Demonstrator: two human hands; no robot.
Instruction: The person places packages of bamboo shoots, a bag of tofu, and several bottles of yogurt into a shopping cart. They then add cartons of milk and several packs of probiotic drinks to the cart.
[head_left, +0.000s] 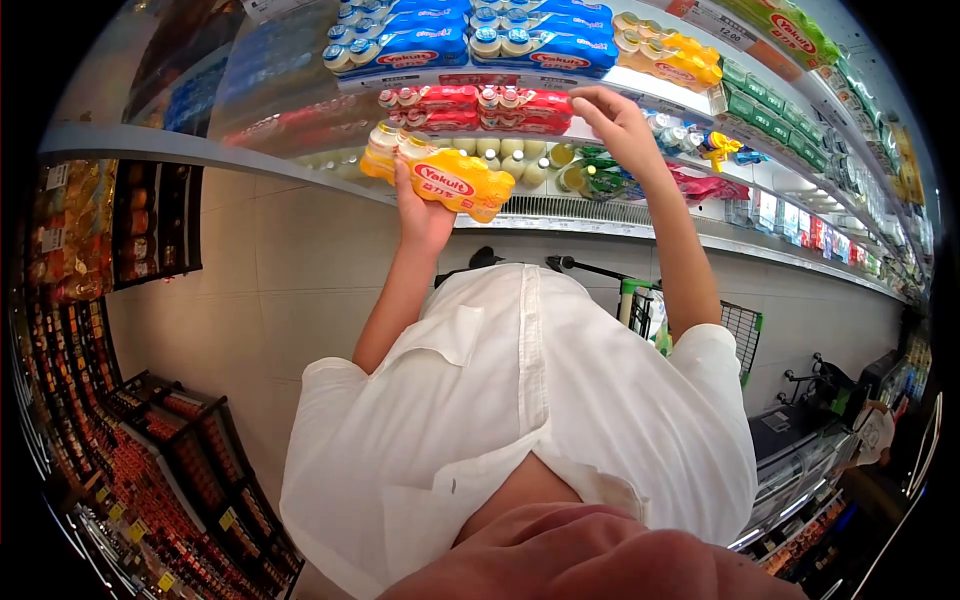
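Note:
A yellow Yakult pack [440,182] of several small bottles is in my left hand [424,212], tilted in front of the lower shelf. Some of the left fingers are hidden behind the pack. My right hand [612,122] is raised at the right end of the red Yakult packs [520,108], fingers bent and apart, with nothing seen in them. Blue Yakult packs [545,40] stand on the shelf above, and yellow packs [668,50] sit to their right.
Below the red packs are white bottles [512,166] and green-wrapped bottles [612,178]. A glass door [290,80] is at the left. A cart [742,335] with green parts stands behind my right arm. Dark product racks [190,450] line the lower left.

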